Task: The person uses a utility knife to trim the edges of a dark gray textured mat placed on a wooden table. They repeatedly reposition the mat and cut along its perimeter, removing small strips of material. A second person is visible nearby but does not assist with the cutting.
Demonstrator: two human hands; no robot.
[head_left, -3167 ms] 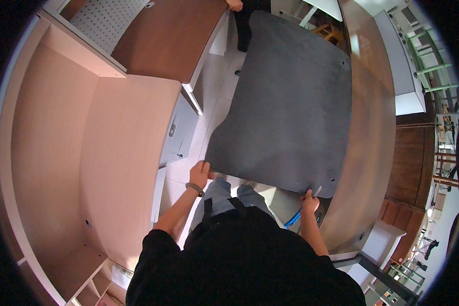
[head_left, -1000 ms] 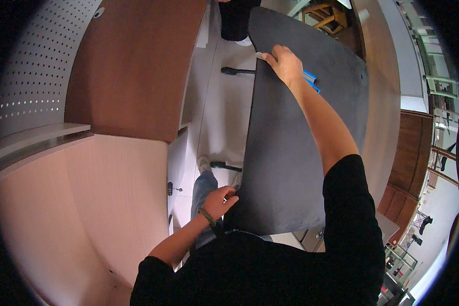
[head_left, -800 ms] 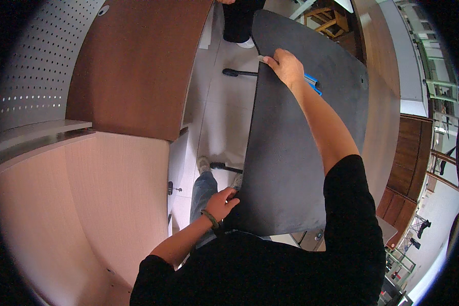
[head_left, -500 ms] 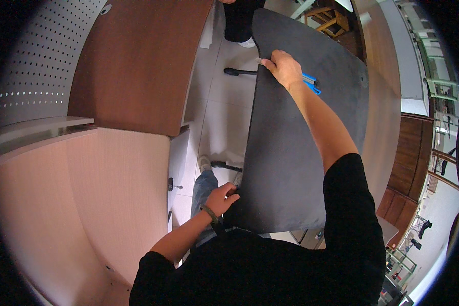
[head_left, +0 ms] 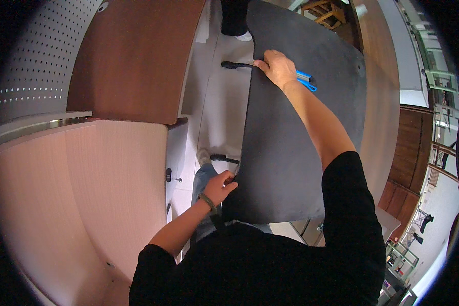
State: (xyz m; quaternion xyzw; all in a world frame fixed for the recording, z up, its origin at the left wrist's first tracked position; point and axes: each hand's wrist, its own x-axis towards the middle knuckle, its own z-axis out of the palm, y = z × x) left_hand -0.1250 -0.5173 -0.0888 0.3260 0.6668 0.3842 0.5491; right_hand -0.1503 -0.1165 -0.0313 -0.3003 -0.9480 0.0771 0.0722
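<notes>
The dark grey counter (head_left: pixel 290 148) fills the middle of the frame, its left edge curving in near the top; at upper centre the right hand (head_left: pixel 278 70) is closed around a blue-handled tool (head_left: pixel 304 76), thumb at that edge, the handle poking out beyond the palm; whether the pale tip (head_left: pixel 252 61) by the thumb is a blade, I cannot tell. Below centre, the left hand (head_left: pixel 221 186) has its fingers curled at the same edge; whether they pinch it, I cannot tell. The right arm is stretched far over the counter, so control may be weak; should the tip prove sharp, a slip off the edge could nick the thumb, and a stroke running down the edge could meet the left fingers. A co-worker's trouser leg (head_left: pixel 234 18) near the upper edge could knock the counter; the black foot bar (head_left: pixel 224 157) beside the wearer's shoe (head_left: pixel 204 156) could catch a step.
</notes>
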